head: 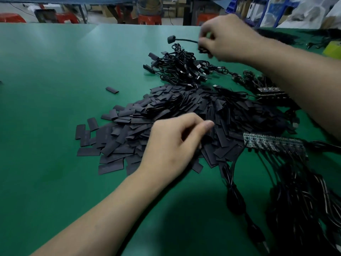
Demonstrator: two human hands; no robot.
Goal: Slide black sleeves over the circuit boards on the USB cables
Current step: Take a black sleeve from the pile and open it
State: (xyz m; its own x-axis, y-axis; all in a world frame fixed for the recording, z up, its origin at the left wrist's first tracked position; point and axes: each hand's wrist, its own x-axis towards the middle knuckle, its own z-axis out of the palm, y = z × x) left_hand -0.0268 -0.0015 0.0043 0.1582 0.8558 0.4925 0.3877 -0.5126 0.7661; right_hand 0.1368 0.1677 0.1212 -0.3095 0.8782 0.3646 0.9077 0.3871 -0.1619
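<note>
Right hand [225,38] pinches a cable [184,40], sleeved end pointing left, over the cable tangle [177,69] | left hand [171,145] curled on the sleeve pile [129,130], hold unclear, blurred | circuit boards [273,143] just right of the pile on the green table [46,108]

No legible text, brand, label or number found. Print on blue-and-white bags [276,10] at far edge blurred beyond reading. Markings on circuit board strip [273,143] too small to be made out.
</note>
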